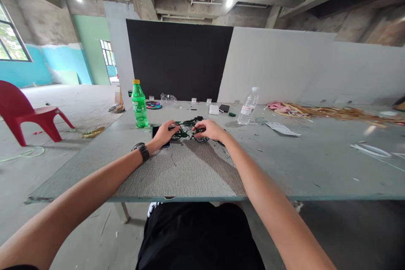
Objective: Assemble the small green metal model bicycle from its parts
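A small dark green model bicycle (183,132) stands upright on the table between my hands, with spoked wheels at both ends. My left hand (163,132) has its fingers closed at the bicycle's left end, by the wheel there. On the other side, my right hand (207,128) pinches the right part of the bicycle above its right wheel. The exact grip points are partly covered by my fingers. Beneath my left hand lies a flat dark object (155,131), mostly hidden. A black watch (144,152) is on my left wrist.
A green bottle with a yellow cap (139,107) stands left of my hands. A clear water bottle (248,107) stands to the right, near a paper sheet (281,128). Small parts lie behind the bicycle. A red chair (34,114) is on the floor at left.
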Demonstrator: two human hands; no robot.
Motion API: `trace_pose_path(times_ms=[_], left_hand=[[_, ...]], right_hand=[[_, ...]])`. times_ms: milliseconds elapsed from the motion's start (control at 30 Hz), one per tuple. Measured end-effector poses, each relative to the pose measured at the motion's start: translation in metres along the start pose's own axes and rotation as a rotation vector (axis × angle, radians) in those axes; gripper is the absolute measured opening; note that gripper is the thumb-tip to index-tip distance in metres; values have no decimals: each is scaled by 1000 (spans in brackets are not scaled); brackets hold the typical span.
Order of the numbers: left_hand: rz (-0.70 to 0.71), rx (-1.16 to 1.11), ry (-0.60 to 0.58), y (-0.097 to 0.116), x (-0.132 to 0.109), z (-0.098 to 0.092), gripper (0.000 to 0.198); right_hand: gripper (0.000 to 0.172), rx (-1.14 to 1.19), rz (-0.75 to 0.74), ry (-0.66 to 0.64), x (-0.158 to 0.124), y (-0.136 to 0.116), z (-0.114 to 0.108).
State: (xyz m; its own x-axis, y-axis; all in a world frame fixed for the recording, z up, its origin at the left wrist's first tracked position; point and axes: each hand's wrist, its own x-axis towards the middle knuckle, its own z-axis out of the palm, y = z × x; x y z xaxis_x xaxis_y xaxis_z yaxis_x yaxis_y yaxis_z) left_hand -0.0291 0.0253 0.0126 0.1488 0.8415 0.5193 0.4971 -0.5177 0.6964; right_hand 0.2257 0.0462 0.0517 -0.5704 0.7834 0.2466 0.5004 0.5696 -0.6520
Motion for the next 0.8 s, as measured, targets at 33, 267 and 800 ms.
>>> trace_pose_path(times_ms=[33, 267, 800], left_hand=[[1, 0, -5, 0, 0, -1, 24], [9, 32, 25, 0, -1, 3, 23], [32, -69, -26, 4, -3, 5, 21]], right_hand=[[26, -11, 2, 8, 0, 0, 0], [23, -5, 16, 93, 2, 1, 4], [22, -38, -101, 362, 2, -9, 3]])
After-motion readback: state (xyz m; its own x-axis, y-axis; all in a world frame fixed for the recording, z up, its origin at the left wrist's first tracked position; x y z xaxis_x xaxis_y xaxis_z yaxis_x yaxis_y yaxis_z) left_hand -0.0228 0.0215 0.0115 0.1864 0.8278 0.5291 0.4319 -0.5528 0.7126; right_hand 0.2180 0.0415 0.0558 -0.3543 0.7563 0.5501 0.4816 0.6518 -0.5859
